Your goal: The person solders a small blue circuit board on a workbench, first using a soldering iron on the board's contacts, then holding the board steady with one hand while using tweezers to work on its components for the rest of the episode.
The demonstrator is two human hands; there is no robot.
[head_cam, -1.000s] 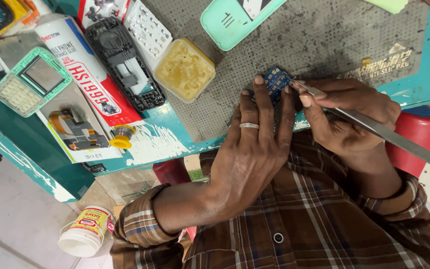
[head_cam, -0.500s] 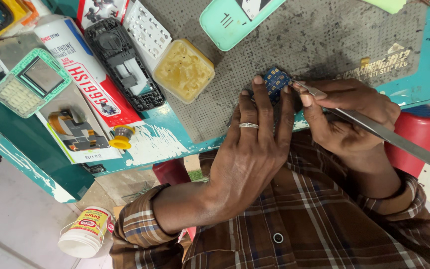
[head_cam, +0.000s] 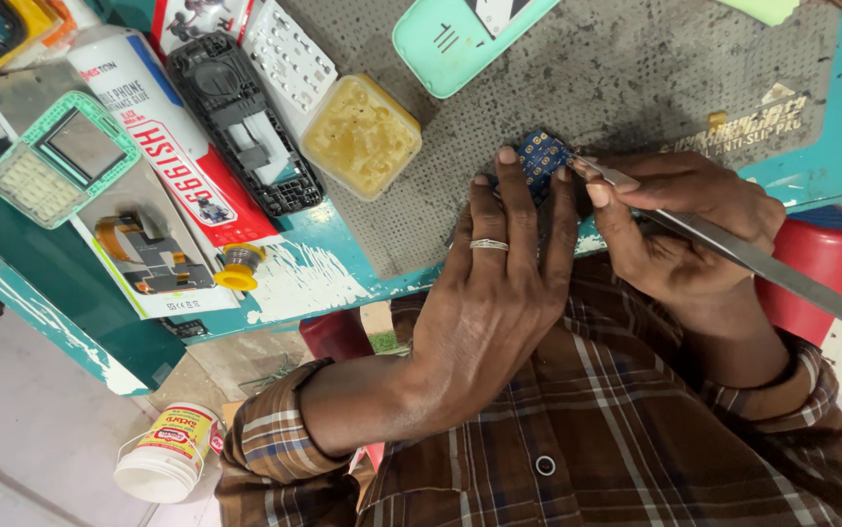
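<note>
A small blue circuit board (head_cam: 541,153) lies on a grey perforated mat (head_cam: 636,78) at the near edge of a teal bench. My left hand (head_cam: 499,293), wearing a ring, presses the board down with its fingertips and covers most of it. My right hand (head_cam: 680,234) grips a long pair of metal tweezers (head_cam: 762,262). The tweezers' tip touches the board's right edge.
Left of the mat sit a square tub of yellow paste (head_cam: 362,135), a black phone frame (head_cam: 245,122), a white keypad (head_cam: 292,59), a red-and-white tube (head_cam: 162,137) and a mint phone front (head_cam: 60,156). A mint phone cover (head_cam: 460,34) lies further back. A white jar (head_cam: 162,454) stands on the floor.
</note>
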